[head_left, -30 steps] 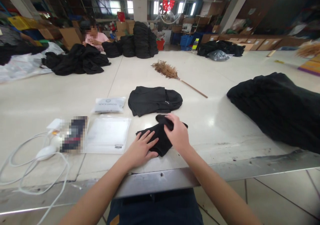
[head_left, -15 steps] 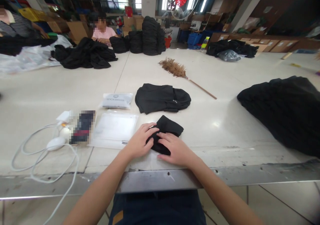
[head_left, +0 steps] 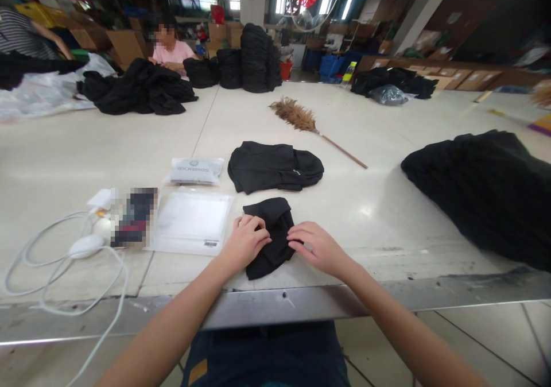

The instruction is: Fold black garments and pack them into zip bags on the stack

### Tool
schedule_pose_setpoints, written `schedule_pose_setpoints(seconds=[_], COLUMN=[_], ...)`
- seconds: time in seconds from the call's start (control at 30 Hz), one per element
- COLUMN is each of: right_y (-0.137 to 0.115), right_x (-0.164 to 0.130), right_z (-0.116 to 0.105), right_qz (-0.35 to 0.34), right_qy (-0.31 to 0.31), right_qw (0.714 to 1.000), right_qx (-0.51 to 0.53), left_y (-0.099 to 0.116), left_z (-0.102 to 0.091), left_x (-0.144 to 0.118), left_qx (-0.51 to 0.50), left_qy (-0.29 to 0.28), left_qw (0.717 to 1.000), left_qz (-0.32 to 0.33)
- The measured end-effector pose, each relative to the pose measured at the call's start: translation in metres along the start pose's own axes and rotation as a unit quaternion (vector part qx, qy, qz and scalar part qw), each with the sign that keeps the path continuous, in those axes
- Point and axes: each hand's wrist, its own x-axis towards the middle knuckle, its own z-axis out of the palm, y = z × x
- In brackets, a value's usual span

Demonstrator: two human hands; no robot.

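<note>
My left hand (head_left: 246,242) has its fingers curled and pinched on the left edge of a small folded black cloth (head_left: 269,235). My right hand (head_left: 316,248) lies flatter, fingers close together, with the tips pressing on the cloth's right edge. The cloth sits between my hands on the white table (head_left: 379,215), close to the metal front edge. Just left of my left hand is a flat clear bag (head_left: 189,220) with a barcode sticker, and behind that a smaller packed bag (head_left: 196,170). Farther left a white cord (head_left: 64,272) loops on the table. Behind the cloth lies a bigger folded black garment (head_left: 275,166). Past it is a feather duster (head_left: 301,120). To the right is a big black pile (head_left: 486,192). Far off, a person in pink (head_left: 172,51) sits by more black clothes.
</note>
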Motion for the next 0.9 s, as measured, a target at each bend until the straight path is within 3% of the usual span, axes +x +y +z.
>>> schedule_pose_setpoints(seconds=[0.1,0.13,0.17,0.23,0.3,0.37,0.53,0.63,0.73,0.9], right_y=[0.020,0.029,0.037,0.051,0.060,0.062,0.049,0.037,0.027,0.022], right_x=[0.033,0.045,0.057,0.078,0.092,0.097,0.088,0.076,0.058,0.021], right_z=[0.006,0.007,0.008,0.008,0.007,0.008,0.020,0.026,0.028,0.028], right_qz=[0.129,0.177,0.216,0.236,0.210,0.180,0.144,0.105,0.034,-0.125], right_qy=[0.124,0.140,0.124,-0.002,-0.125,-0.165,-0.020,0.044,0.065,0.015], right_qw=[0.983,0.972,0.964,0.954,0.935,0.930,0.970,0.979,0.984,0.991], right_qx=[0.041,0.060,0.092,0.186,0.256,0.275,0.193,0.166,0.160,0.046], left_y=[-0.003,-0.005,-0.006,-0.009,-0.011,-0.014,-0.022,-0.027,-0.029,-0.029], left_z=[0.002,0.001,-0.001,-0.003,-0.003,-0.001,0.009,0.010,0.006,0.002], left_x=[0.001,0.001,0.002,0.001,0.000,0.000,0.001,0.003,0.004,0.006], left_qx=[-0.013,-0.019,-0.027,-0.057,-0.097,-0.130,-0.180,-0.251,-0.287,-0.233], left_qy=[0.018,0.022,0.025,0.025,0.020,0.025,0.115,0.133,0.117,0.090], left_qw=[1.000,0.999,0.999,0.997,0.993,0.988,0.964,0.939,0.927,0.948], left_qz=[-0.012,-0.020,-0.029,-0.046,-0.062,-0.080,-0.155,-0.193,-0.209,-0.195])
